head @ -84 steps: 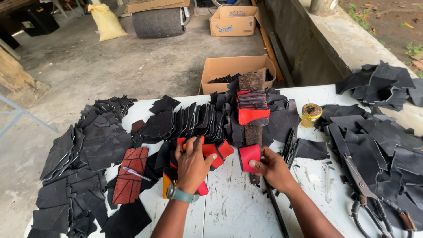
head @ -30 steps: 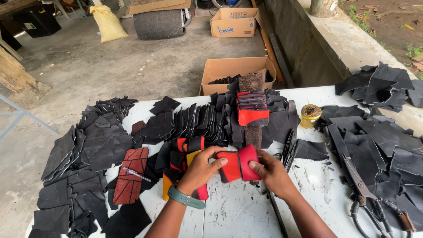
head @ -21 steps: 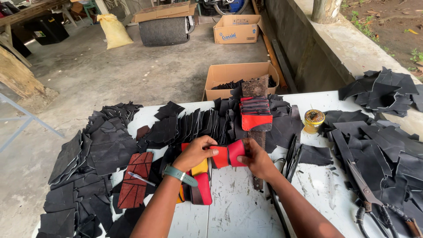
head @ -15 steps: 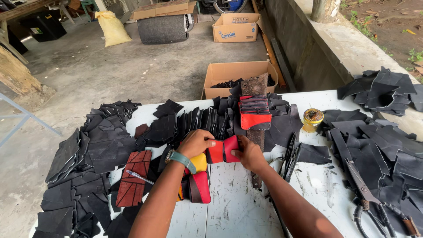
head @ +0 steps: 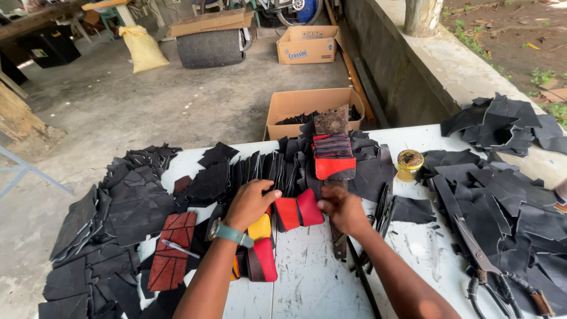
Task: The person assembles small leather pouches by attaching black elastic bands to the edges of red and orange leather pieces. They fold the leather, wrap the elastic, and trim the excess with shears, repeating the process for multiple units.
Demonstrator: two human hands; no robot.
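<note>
Both hands, the left hand [head: 251, 204] and right hand [head: 342, 210], have brought the red pieces [head: 298, 210] together, apparently slightly farther up the table.

The leather pieces [head: 299, 210] are red with dark edges. A yellow piece [head: 260, 227] lies beside them. Left, a brick-red panel [head: 172, 257] shows dark lines. Black offcuts [head: 124, 207] cover the white table [head: 307, 277]. The tin [head: 409, 165] looks yellowish.

The person is wearing no sleeves, both forearms showing bare to the edge of view. The left hand [head: 251, 204] is wearing a teal-banded wristwatch [head: 227, 232]; the right hand [head: 342, 208] is wearing nothing.
</note>
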